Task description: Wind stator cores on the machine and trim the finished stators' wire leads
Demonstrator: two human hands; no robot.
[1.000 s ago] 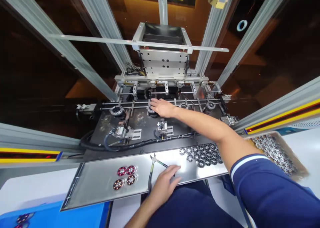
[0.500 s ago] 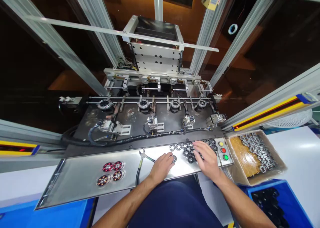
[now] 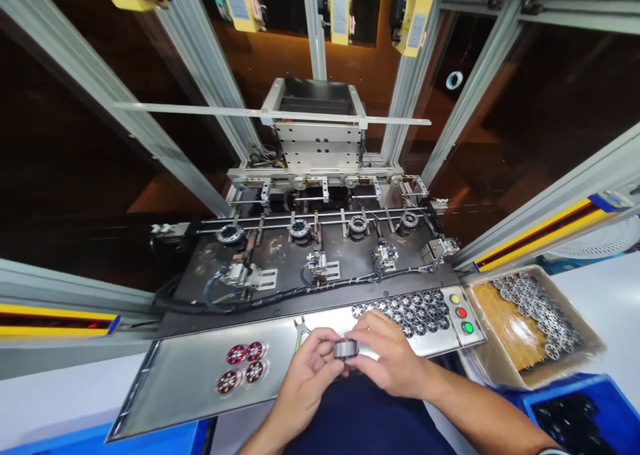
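A round metal stator core (image 3: 346, 349) is held upright on its flat side between my two hands, above the near edge of the steel tray (image 3: 185, 368). My left hand (image 3: 311, 370) pinches its left side with thumb and fingers. From the right, my right hand (image 3: 387, 354) grips the same core. Beyond the right hand lie several slotted stator cores (image 3: 423, 314) in close rows. Cutting pliers (image 3: 301, 328) lie just past my left hand, their handles partly hidden by it. Further left are several stators with red and copper-coloured parts (image 3: 245, 365).
Behind the tray stands a machine with round fixtures (image 3: 299, 230) on a dark plate. Yellow, red and green buttons (image 3: 467, 328) sit at the tray's right end. To the right are a cardboard box (image 3: 595, 345) of metal cores and a blue bin (image 3: 613, 392) with black parts.
Both hands have come together, and a stator core has been lifted from the tray between them. My right hand has left the group of cores. The camera view has tilted up.
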